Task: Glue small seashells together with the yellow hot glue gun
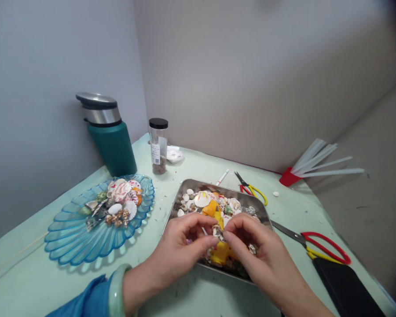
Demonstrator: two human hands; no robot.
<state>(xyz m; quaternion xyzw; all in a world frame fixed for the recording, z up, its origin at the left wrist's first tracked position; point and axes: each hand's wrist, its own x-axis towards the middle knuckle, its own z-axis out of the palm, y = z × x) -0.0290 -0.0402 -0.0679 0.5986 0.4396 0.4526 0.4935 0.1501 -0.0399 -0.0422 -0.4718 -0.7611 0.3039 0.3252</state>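
Note:
My left hand [181, 246] and my right hand [257, 251] meet over a metal tray [185, 187] full of seashells. Both pinch a small brown-and-white shell [218, 231] between thumb and fingertips. Just behind the fingers sits a yellow piece [218, 215], and another yellow object [222, 254] lies under my hands in the tray. A white scallop shell [202, 199] rests among several small shells at the tray's far end. My left wrist wears a pale green bangle [117, 286] and a blue sleeve.
A blue glass shell-shaped dish [75, 237] with shells stands at left. Behind it are a teal flask [110, 136] and a clear jar with black lid [158, 145]. Red-and-yellow scissors [317, 246], small snips [251, 188], a pen [222, 177], glue sticks [320, 160] and a black object [346, 290] lie at right.

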